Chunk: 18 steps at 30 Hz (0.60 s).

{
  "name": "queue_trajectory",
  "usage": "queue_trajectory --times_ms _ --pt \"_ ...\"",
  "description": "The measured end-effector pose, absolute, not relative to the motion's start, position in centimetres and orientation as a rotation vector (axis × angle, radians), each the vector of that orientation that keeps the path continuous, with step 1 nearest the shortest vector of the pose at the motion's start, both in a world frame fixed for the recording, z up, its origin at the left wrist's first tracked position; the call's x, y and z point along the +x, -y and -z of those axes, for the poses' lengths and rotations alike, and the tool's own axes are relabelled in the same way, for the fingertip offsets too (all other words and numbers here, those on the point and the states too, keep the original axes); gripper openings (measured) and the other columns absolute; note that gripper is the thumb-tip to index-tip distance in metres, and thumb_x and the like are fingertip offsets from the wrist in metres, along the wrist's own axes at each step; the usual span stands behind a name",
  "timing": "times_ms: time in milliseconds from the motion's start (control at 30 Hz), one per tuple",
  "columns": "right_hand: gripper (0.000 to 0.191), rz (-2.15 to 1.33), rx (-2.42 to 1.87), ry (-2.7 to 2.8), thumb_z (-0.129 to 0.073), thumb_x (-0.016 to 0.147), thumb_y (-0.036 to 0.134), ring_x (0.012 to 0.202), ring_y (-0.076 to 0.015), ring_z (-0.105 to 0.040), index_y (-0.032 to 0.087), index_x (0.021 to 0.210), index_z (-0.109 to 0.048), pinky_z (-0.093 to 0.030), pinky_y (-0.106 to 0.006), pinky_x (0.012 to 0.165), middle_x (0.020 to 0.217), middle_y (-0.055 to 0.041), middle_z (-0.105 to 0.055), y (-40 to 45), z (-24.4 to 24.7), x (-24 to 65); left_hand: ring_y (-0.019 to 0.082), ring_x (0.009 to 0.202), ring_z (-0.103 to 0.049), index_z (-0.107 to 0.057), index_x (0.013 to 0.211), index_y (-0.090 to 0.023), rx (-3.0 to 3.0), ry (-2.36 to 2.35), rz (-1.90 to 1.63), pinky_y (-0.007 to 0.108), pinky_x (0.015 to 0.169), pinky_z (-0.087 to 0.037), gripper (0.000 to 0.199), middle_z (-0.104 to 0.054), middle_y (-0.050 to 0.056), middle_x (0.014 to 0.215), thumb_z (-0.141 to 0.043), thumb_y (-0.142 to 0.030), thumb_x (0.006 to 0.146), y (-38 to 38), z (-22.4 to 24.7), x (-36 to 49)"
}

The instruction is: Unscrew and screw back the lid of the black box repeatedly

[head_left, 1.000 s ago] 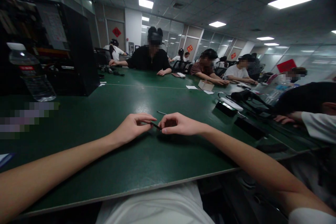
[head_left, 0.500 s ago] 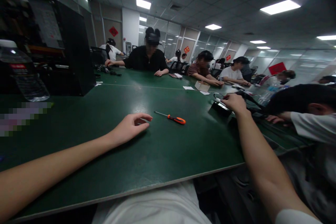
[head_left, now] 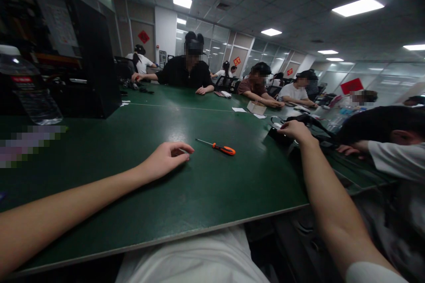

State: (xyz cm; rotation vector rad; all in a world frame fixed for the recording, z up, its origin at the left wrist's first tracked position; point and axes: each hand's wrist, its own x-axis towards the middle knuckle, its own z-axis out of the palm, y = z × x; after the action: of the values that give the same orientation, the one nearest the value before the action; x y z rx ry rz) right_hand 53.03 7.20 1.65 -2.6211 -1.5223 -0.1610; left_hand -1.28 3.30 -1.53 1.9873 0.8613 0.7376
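My left hand rests on the green tabletop, fingers gently curved, thumb apart from them, nothing between. Just right of its fingertips, but not touching, lies a screwdriver with an orange and black handle. Its thin metal shaft points toward the upper left. Further right, my right hand reaches over a small black device, fingertips at its upper side. The fingers are loosely bent; some are hidden, and no grip shows. A white cable loop stands behind the device.
At the left stand a water bottle and an open black computer case. Paper and a small box lie farther back. Several people sit around the table; one at the right leans close to my right arm, near dark cables.
The device's screen was lit half a second ago and now looks dark. My right hand has shifted only slightly. My left hand and the screwdriver stay in place; the view has tilted a little.
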Motion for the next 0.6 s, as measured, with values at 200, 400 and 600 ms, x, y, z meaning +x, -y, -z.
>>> queue_trajectory --times_ms 200,400,600 --pt "0.035 0.021 -2.743 1.435 -0.064 0.097 0.041 0.109 -0.0221 -0.065 0.017 0.123 -0.063 -0.056 -0.042 0.093 0.123 -0.0094 -0.065 -7.0 -1.9 52.8 0.027 0.095 -0.071 -0.073 0.107 -0.014 1.992 -0.877 -0.725 0.038 0.085 -0.054 0.039 -0.076 0.009 0.097 -0.064 -0.043 0.082 -3.2 1.5 -1.2" --pt "0.035 0.047 -2.715 1.45 -0.062 0.098 0.04 0.109 -0.0216 -0.064 0.017 0.125 -0.063 -0.056 -0.041 0.093 0.126 -0.0105 -0.064 -7.3 -2.0 53.2 0.027 0.091 -0.071 -0.073 0.106 -0.014 2.004 -0.889 -0.723 0.037 0.082 -0.054 0.04 -0.076 0.009 0.091 -0.062 -0.044 0.082 -3.2 1.5 -1.2" --pt "0.034 0.139 -2.594 1.628 -0.063 0.098 0.037 0.11 -0.0218 -0.064 0.018 0.126 -0.063 -0.056 -0.04 0.093 0.128 -0.0104 -0.063 -8.6 -1.1 53.8 0.027 0.091 -0.071 -0.074 0.105 -0.015 2.006 -0.88 -0.729 0.036 0.083 -0.054 0.037 -0.076 0.008 0.091 -0.062 -0.042 0.083 -3.2 1.4 -1.2"
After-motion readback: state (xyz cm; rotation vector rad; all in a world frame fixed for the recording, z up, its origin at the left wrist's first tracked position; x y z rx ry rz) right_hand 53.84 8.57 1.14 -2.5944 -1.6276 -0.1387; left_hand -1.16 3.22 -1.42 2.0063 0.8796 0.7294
